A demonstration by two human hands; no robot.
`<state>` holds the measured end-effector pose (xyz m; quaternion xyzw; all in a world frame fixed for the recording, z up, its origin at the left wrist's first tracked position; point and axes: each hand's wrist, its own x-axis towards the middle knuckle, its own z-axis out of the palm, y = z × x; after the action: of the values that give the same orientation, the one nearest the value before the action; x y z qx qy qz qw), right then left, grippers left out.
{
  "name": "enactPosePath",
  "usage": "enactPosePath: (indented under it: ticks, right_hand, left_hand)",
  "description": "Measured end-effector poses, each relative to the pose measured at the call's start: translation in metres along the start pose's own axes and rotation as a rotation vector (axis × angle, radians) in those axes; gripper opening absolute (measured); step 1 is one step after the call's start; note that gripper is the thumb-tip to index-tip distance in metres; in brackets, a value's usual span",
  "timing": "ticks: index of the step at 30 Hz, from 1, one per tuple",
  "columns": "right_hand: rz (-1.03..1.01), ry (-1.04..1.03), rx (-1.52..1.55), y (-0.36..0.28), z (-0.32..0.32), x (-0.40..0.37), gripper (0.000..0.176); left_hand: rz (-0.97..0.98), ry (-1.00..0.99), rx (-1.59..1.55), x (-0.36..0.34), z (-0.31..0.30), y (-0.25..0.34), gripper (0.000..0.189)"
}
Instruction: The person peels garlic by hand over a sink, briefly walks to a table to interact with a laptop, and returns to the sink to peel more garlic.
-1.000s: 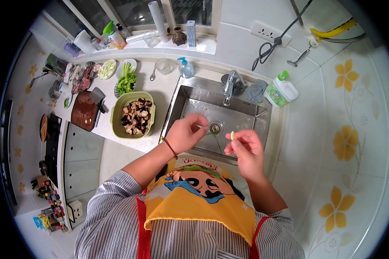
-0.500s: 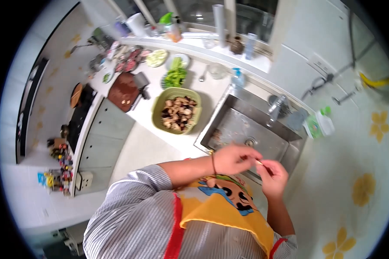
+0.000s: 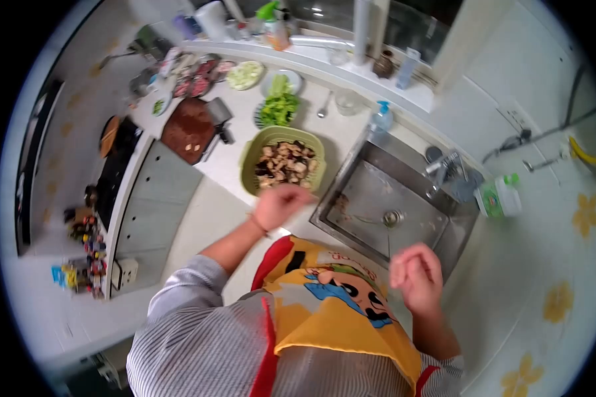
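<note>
My left hand [image 3: 281, 206] is over the counter at the front edge of a green plastic basket [image 3: 248, 173], which holds chopped, dark-skinned pieces [image 3: 283, 162]. Its fingers are closed together, and anything in them is too small or hidden to name. In front of the steel sink [image 3: 371, 241], close to my yellow cartoon apron [image 3: 338, 324], is my right hand [image 3: 417, 278]. The fingers there curl inward, and I cannot make out what they hold. Several small pale pieces [image 3: 193, 148] lie on a brown cutting board [image 3: 184, 122] to the left.
Leafy greens [image 3: 278, 109], a plate of pale slices [image 3: 245, 75] and packs of meat [image 3: 202, 76] stand along the back counter. A cleaver [image 3: 218, 111] lies by the board. Around the sink are a faucet [image 3: 440, 175], a blue-topped bottle [image 3: 381, 118] and a white jug [image 3: 500, 198].
My hands were together over the sink's near edge, fingers pinching something small and pale. They have parted: the left moved left to the basket, the right slightly down. The view has shifted.
</note>
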<state>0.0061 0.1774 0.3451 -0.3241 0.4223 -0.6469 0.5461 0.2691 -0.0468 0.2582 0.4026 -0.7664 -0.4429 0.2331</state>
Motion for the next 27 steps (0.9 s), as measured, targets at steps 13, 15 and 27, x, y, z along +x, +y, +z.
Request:
enactPosePath:
  ticks: [13,15,27]
  right_hand:
    - [-0.4,-0.576,0.725,-0.016,0.218,0.116,0.036]
    - [-0.274,-0.584,0.661,-0.007,0.231,0.131,0.027]
    - [-1.095,-0.135,0.064,0.011,0.284,0.207,0.031]
  left_hand:
    - [-0.494,0.441,0.587,0.052,-0.318,-0.37,0.031]
    - [-0.512,0.44,0.577,0.066,-0.346,-0.415,0.033]
    - [-0.538,0.335,0.718,0.144,-0.348,-0.449,0.03]
